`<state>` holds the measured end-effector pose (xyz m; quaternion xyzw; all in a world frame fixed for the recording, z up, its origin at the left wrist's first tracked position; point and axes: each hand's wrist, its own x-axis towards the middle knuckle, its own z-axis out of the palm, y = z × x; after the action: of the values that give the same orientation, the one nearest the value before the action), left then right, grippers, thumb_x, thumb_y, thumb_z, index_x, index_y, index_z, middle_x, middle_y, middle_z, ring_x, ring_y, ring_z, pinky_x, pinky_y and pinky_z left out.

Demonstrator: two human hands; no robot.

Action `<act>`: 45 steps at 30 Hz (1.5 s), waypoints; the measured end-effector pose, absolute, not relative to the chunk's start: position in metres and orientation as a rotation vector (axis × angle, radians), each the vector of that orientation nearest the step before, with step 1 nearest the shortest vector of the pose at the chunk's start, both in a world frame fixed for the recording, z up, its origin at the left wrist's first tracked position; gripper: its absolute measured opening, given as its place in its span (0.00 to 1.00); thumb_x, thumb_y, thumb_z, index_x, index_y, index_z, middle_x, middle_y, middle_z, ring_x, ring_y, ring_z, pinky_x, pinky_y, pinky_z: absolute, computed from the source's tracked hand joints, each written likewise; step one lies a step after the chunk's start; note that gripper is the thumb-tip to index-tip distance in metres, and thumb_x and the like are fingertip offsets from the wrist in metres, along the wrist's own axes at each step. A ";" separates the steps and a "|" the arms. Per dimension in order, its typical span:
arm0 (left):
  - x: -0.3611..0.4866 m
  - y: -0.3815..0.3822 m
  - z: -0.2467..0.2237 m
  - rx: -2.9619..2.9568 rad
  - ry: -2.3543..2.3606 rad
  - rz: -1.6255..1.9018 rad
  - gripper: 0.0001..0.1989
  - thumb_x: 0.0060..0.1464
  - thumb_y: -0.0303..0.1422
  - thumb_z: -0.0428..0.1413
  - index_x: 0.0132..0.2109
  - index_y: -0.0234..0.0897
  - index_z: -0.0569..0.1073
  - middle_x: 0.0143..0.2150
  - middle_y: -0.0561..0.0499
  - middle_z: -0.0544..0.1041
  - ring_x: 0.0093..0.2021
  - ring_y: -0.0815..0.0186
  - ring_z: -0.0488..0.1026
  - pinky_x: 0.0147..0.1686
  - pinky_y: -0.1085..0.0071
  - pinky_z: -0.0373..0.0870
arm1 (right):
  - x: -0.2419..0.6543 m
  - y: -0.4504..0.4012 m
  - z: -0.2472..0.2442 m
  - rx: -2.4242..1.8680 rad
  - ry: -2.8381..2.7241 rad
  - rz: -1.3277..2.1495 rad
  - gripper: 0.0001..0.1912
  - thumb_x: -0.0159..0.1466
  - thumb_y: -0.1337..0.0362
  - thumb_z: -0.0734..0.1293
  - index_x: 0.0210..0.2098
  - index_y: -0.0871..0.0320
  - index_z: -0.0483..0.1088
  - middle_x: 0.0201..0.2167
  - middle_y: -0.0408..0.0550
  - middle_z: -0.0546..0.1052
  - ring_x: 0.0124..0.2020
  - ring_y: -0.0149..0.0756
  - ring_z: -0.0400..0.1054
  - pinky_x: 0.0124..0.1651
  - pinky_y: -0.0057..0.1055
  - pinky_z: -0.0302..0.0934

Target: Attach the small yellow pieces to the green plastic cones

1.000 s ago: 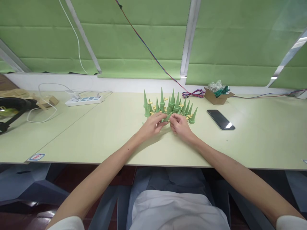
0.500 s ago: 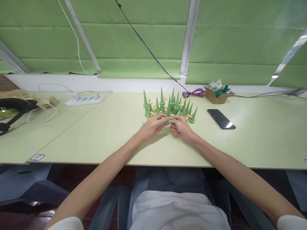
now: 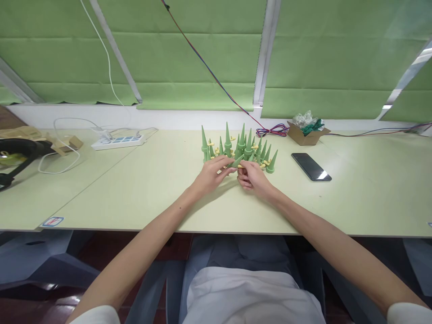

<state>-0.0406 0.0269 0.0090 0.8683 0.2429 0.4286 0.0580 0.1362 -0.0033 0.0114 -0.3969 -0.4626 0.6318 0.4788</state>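
Observation:
My left hand is closed around the base of a green cone, its tip tilted up and to the right. Against it, my right hand pinches a small yellow piece between thumb and forefinger, the other fingers curled in. The two hands nearly meet, just above the table's surface. Right behind them stands a cluster of green cones, several with collars and small yellow pieces on their sides. My fingers hide part of the held pieces and some of the cluster's front.
A black phone lies on the table to the right. Behind it are a small cardboard box with plastic wrap and a coil of red and blue wire. A white power strip and cables lie at the left.
The cone in my left hand has swung from lying nearly level to pointing up and right. The yellow piece at my right fingertips now shows. Both hands have shifted slightly.

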 end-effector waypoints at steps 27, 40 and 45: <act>-0.033 0.013 0.017 2.017 0.790 1.013 0.18 0.60 0.44 0.57 0.29 0.36 0.65 0.25 0.55 0.66 0.25 0.69 0.72 0.28 0.72 0.73 | 0.137 -0.002 -0.006 -0.999 -1.514 0.947 0.19 0.68 0.55 0.60 0.24 0.53 0.52 0.17 0.37 0.53 0.18 0.29 0.48 0.21 0.28 0.44; -0.037 0.015 0.021 1.880 0.718 0.920 0.20 0.56 0.46 0.61 0.30 0.35 0.67 0.25 0.56 0.67 0.25 0.67 0.75 0.28 0.72 0.71 | 0.139 -0.005 -0.004 -0.956 -1.713 0.553 0.17 0.71 0.61 0.57 0.25 0.54 0.51 0.20 0.39 0.55 0.23 0.32 0.50 0.30 0.31 0.45; -0.038 0.016 0.021 1.827 0.670 0.870 0.19 0.56 0.48 0.61 0.33 0.35 0.71 0.29 0.53 0.71 0.27 0.66 0.76 0.28 0.70 0.72 | 0.139 -0.005 -0.004 -0.950 -1.758 0.499 0.17 0.71 0.62 0.56 0.26 0.54 0.50 0.21 0.39 0.56 0.23 0.32 0.50 0.30 0.31 0.45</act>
<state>-0.0382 0.0161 0.0206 0.7501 0.2751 0.3571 0.4839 0.1391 -0.0051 -0.0041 -0.3955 -0.7316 0.2076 0.5150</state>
